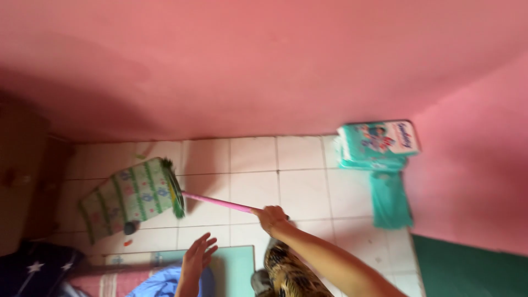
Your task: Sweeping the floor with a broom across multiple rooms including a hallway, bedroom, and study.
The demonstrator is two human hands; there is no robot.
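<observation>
At far left, a dark cloth with pale stars [33, 269] lies in the lower corner beside a brown piece of furniture [25, 176] standing against the pink wall [264, 66]. Next to it, on the white tiled floor [302, 192], a patterned green and white mat [129, 198] is lifted and tilted, with a small dark object [130, 227] and a red scrap [127, 242] just under its lower edge. Against the mat's right edge rests the green bristle head of a broom [177, 190], whose pink handle [217, 202] slants down to the right. Left hand [196, 258] hovers low in the frame, fingers spread apart, holding nothing, above a blue cloth [159, 283] and a pale teal mat [234, 264]. Right hand [270, 216] is clamped around the lower end of the pink handle, the bare forearm running toward the lower right over a brown patterned garment [289, 275]. Further right, a teal packet [377, 144] leans at the wall corner with a teal bag [390, 201] hanging below it. At far right lies a dark green mat [473, 272].
</observation>
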